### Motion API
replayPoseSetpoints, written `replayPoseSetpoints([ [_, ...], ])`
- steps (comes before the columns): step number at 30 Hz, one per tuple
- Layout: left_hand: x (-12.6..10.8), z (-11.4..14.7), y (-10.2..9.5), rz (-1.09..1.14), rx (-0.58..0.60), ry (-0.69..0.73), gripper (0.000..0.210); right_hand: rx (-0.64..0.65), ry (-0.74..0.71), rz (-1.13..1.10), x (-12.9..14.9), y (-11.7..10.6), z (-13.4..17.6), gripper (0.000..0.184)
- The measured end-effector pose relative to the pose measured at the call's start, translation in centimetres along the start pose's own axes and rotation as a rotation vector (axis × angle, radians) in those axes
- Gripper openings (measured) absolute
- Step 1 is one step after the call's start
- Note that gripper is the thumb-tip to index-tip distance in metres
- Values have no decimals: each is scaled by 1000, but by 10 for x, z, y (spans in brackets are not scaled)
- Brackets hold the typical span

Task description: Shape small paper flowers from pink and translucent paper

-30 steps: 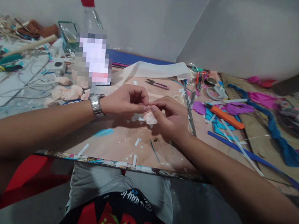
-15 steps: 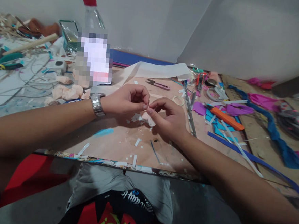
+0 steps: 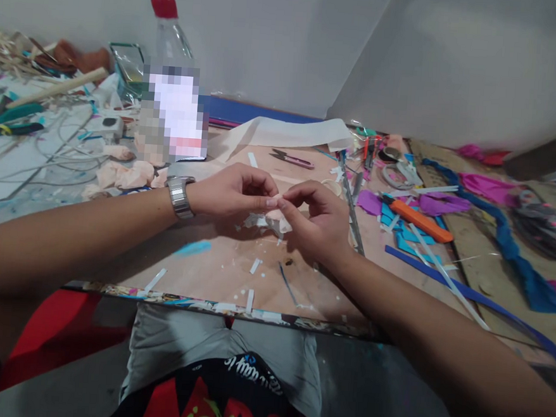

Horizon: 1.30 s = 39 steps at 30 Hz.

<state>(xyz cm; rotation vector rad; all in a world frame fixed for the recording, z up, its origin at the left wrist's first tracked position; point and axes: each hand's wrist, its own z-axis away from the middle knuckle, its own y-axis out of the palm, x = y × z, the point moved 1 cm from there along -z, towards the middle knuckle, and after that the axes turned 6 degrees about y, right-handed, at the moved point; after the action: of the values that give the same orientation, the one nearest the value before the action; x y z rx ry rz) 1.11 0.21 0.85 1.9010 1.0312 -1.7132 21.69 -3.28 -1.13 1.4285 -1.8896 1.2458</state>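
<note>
Over the middle of the table, my left hand (image 3: 241,190) and my right hand (image 3: 316,219) meet fingertip to fingertip. Both pinch a small crumpled piece of pale peach paper (image 3: 278,220), which hangs just below the fingers. The fingertips hide its upper part. White scraps (image 3: 257,220) lie under and beside it on the tabletop. Beyond the hands is a pair of thread snips (image 3: 293,159) with pink handles. Similar crumpled peach pieces (image 3: 125,174) sit to the left, past my watch.
A lit phone (image 3: 177,112) leans against a red-capped bottle (image 3: 164,7) at the back left. White paper strip (image 3: 288,133) lies behind the hands. To the right are an orange utility knife (image 3: 422,220), coloured scraps and a blue strip (image 3: 472,290). Green-handled pliers (image 3: 20,114) lie far left.
My fingertips have shifted slightly on the peach paper, and more of it shows between them. Both hands stay in nearly the same spot; the camera view tilts a little.
</note>
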Motion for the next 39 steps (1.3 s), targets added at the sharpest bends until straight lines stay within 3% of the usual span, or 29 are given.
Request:
replayPoseSetpoints([
  [13,5,0,-4,-33,-41,-19,33,50,76,-41,-1,3,-1,11],
  [22,15,-3,-5,-4,-108,33,33,185,124,-95,-11,8,1,36],
  [27,18,-2,-4,16,-62,52,39,227,169,-113,-13,10,2,20],
  [30,17,0,-3,-33,-16,51,40,249,209,-95,-12,10,1,22],
  [34,13,1,-2,-128,30,14,29,184,185,-35,-11,9,-1,21],
  [39,10,-1,-3,-30,-7,-21,27,217,154,-87,-10,10,0,14],
])
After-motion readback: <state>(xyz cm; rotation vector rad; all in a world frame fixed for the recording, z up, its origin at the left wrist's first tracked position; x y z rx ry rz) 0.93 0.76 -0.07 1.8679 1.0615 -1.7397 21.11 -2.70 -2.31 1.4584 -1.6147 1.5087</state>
